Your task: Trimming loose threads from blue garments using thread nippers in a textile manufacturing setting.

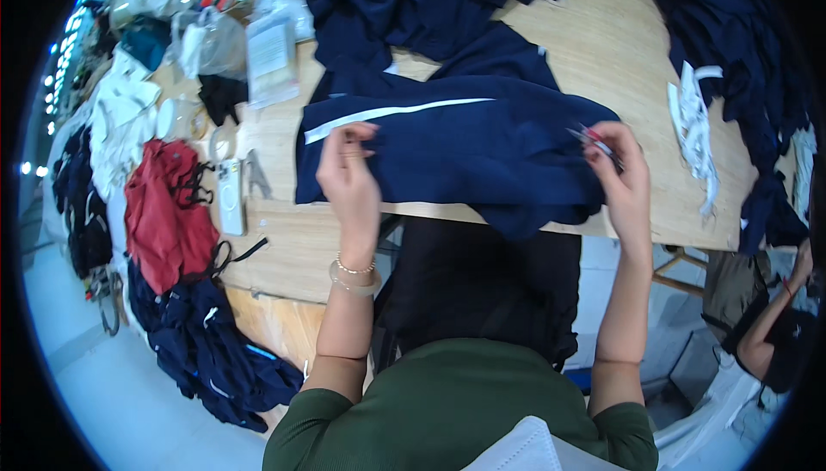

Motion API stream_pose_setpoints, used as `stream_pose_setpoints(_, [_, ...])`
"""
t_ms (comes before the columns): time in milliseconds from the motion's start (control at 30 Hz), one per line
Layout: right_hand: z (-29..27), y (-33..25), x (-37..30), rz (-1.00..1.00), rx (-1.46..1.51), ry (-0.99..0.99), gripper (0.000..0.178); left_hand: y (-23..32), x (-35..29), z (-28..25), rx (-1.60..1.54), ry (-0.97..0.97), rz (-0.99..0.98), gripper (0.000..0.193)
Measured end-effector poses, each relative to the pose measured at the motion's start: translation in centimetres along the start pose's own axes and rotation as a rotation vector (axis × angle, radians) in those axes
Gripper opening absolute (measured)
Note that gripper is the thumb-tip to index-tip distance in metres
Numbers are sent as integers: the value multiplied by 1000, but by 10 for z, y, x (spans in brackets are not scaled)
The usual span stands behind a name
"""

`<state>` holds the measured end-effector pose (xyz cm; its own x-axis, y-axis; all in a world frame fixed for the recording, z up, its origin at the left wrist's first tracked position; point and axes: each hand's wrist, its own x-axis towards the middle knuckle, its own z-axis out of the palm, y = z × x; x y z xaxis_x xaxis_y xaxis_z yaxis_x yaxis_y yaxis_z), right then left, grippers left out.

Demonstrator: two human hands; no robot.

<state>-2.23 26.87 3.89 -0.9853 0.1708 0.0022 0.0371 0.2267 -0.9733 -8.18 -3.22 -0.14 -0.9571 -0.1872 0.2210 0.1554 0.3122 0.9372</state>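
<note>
The right hand (618, 161) is holding small red-handled snips (594, 138), the fingers covering part of the handles and the pointed tips showing past them. The left hand (346, 170) is keeping its fingers half curled above the navy garment (447, 153), near its white stripe (396, 112); blur is hiding the fingertips, so I cannot tell whether they are pinching cloth. The garment is lying on the wooden table (602, 41) in front of the person, its near edge overhanging. Beyond it, a navy cloth heap (396, 6) is running out of view. On the left, crinkled clear plastic bags (211, 48) are enclosing pale contents, hard to make out; a flat clear packet (272, 56) is holding something pale and rectangular. A crumpled red bundle (172, 213) is trailing black straps beside a smooth, white, phone-shaped device (231, 198). Twisted white strips (693, 135) are lying at the right.
</note>
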Motion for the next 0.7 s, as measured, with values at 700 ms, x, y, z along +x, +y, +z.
stream_pose_setpoints(700, [-54, 35, -3, -51, -89, 276, 30, -7, 17, -61, -495, -146, -672, 18])
